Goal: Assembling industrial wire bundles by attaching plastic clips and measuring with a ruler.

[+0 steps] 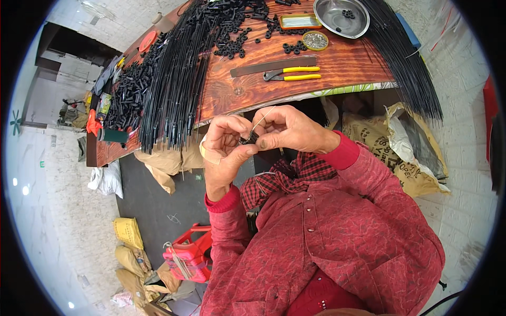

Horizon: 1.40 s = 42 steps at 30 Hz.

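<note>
In front of my chest, just off the table's near edge, my two hands meet around a small black part (249,139), mostly hidden by the fingertips. My left hand (224,138) is closed in a pinch on it; a beige plaster wraps the base of that thumb. From the part, a thin pale wire (262,120) slants up across the fingers of my right hand (289,128). That hand is also closed, its thumb against the black part and the wire between its fingers. Pliers with yellow handles (301,69) lie on the table beyond, beside a flat dark metal bar (253,68).
On the wooden table (232,95) lie long black cables (171,84), a heap of black tubular parts (129,92), a steel bowl (327,16), a yellow tray (300,26) and a round dish (315,40). Sacks (369,137) stand right; a red stool (190,255) stands lower left.
</note>
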Motion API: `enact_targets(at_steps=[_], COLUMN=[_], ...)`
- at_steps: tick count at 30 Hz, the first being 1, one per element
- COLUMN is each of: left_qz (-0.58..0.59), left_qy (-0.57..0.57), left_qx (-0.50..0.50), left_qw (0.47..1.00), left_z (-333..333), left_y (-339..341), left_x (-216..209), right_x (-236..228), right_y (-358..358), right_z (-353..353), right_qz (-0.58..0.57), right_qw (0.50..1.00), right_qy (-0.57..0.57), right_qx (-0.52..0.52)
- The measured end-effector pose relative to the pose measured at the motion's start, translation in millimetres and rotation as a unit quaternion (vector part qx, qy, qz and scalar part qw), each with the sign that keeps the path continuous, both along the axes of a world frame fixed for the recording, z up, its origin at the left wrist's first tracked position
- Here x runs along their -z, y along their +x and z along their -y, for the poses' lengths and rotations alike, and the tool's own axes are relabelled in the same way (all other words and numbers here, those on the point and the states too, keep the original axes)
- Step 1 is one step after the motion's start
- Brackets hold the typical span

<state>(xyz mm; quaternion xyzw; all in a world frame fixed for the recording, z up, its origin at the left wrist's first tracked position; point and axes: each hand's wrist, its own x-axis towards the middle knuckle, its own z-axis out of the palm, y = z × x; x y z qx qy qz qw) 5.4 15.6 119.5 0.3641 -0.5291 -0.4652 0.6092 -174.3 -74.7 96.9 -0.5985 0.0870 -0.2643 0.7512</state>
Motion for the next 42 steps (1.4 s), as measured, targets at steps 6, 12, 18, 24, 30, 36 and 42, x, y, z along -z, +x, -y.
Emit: enact_targets(at_steps=[6,12,18,24,30,36,42], left_qz=[0.008,0.016,0.037,-0.010,-0.009,-0.001,-0.021], left_qy=[-0.005,-0.023,-0.018,-0.054,-0.036,-0.052,-0.054], left_qx=[0.000,-0.017,-0.004,0.051,-0.002,0.019,0.035], left_qw=[1.000,0.999,0.999,0.997,0.999,0.998,0.998], left_z=[0.5,0.2,-0.9,-0.1,2.7,4.5,1.8], left_y=[2.5,-0.4,4.3,15.1,9.9,8.9,12.5], left_x=[5.1,2.3,0.7,9.5,9.8,10.5,13.4], right_x=[0.5,0.4,1.2,-0.5,4.0,3.3,2.5], right_y=[1.0,1.6,-0.2,-1.2,6.9,1.6,1.7], right_z=[-0.8,-1.1,0.2,-3.1,-8.8,-5.2,-4.8], right_qz=[0.011,0.029,0.029,0.041,0.073,0.038,0.072], right_qw=[0.998,0.991,0.972,0.964,0.994,0.996,0.986], right_qy=[0.053,0.111,0.191,0.225,0.075,0.065,0.123], right_qx=[-0.024,-0.075,-0.130,-0.137,-0.032,-0.037,-0.090])
